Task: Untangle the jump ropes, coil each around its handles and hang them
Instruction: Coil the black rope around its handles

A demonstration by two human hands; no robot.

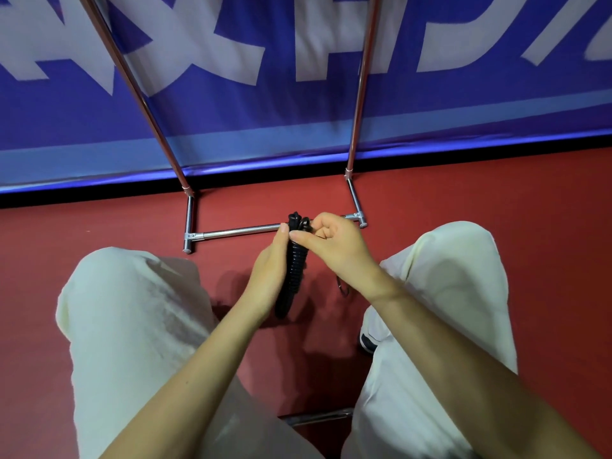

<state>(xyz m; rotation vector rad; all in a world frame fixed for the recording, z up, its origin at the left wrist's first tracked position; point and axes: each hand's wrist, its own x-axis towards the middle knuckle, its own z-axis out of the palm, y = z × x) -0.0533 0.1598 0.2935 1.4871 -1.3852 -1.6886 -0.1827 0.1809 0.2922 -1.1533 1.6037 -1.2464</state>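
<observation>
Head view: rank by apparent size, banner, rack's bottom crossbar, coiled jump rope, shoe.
1. banner, fills the top of the frame
2. crossbar
3. coiled jump rope, nearer the camera, so its lead is unsure
4. shoe, mostly hidden by the trouser leg

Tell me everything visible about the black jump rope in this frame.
The black jump rope is wound in tight coils around its handles, forming one glossy, plastic-looking bundle held roughly upright above the red floor. The left hand grips its side; the right hand pinches rope at the top end. A small dark loop hangs below the right wrist.
</observation>
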